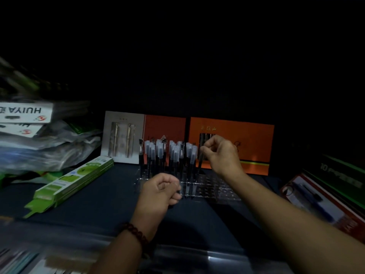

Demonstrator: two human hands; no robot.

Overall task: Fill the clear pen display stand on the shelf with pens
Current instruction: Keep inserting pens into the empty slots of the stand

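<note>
Slim dark pen (199, 165) in right hand (221, 153)

light: very dim | shelf (98, 204): apparently dark blue | beyond: black

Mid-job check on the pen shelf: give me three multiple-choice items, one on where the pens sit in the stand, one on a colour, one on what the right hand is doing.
1. Where in the clear stand do the pens stand?
A. the left part
B. the right part
C. the front row only

2. What colour is the box behind the right hand?
A. blue
B. orange
C. white

3. What is the right hand doing?
A. lying flat on the shelf
B. pinching a dark pen
C. gripping the green carton

Answers:
1 A: the capped pens crowd the left part, while the holes to the right are bare.
2 B: orange card shows all around the hand.
3 B: fingers and thumb pinch the pen at the cluster's right edge.
</note>
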